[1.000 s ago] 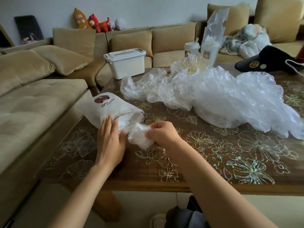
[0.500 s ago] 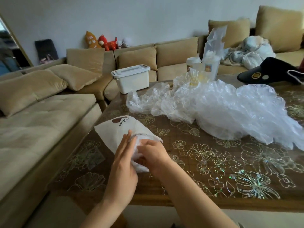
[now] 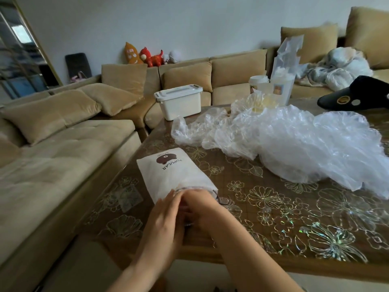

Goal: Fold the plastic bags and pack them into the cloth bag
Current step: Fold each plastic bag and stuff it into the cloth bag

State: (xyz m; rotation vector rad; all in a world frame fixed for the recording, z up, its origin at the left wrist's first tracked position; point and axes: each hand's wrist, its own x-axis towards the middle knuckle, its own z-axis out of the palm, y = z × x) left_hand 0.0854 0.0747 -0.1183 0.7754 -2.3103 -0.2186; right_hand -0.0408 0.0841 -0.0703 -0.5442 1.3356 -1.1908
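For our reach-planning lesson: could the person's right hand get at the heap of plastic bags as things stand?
Probably yes. The right hand is at the mouth of the cloth bag, but only bare table lies between it and the plastic bags; nothing stands in the way.

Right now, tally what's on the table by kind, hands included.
White printed cloth bag: 1
Heap of crumpled clear plastic bags: 1, bags uncountable
Pale drink cups: 2
Black cap with gold badge: 1
Bare hands, left hand and right hand: 2
Total: 7
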